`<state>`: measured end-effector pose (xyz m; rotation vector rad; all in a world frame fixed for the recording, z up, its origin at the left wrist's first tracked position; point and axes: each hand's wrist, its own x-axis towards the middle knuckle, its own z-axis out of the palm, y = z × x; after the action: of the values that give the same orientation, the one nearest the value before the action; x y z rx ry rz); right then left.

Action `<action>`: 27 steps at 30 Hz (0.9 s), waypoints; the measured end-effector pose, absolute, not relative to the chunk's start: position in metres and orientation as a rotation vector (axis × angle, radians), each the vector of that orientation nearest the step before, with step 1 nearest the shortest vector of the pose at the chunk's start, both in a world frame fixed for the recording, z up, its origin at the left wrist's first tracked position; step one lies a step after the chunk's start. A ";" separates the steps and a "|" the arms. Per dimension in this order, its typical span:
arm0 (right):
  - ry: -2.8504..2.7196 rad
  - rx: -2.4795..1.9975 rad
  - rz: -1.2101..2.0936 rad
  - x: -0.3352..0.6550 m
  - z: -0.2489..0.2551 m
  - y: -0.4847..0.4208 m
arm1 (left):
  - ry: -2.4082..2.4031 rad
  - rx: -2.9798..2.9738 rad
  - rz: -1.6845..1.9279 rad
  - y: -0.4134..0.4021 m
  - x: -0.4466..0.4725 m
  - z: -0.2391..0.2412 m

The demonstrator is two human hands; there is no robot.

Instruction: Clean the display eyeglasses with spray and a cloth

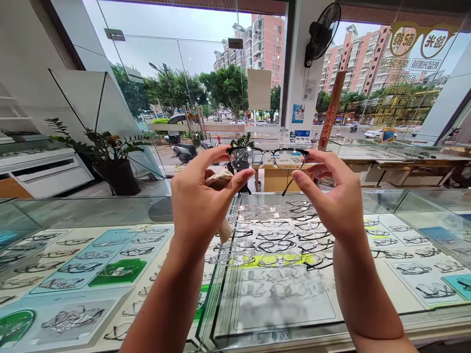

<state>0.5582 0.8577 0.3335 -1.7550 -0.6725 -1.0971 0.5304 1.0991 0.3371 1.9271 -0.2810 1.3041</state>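
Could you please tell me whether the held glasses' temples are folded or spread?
Spread: the glasses show two dark temple tips apart, below the lenses.

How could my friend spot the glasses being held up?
Find the glass counter. Above it, between the left hand and right hand, are dark-topped glasses. Unlike the pairs lying in the counter, these are up in the air.

L forearm slants in from 7 o'c, R forearm from 5, both bare. L hand just off ctr twd 8, R hand twd 3, approx lvl, both pinching. L thumb aims at 2, R thumb at 10.
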 end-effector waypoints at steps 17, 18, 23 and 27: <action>-0.685 -1.820 -1.107 0.557 0.335 0.855 | -0.290 2.012 1.347 1.100 0.527 0.340; -0.686 -1.825 -1.111 0.557 0.335 0.855 | -0.288 2.014 1.351 1.100 0.527 0.341; -0.684 -1.812 -1.150 0.552 0.336 0.854 | -0.298 2.002 1.292 1.100 0.524 0.343; -0.685 -1.806 -1.152 0.550 0.336 0.852 | -0.305 1.998 1.280 1.101 0.523 0.344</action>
<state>0.5505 0.8519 0.3360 -1.8060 -0.6847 -1.1525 0.5230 1.1009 0.3437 1.9984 -0.3051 1.2800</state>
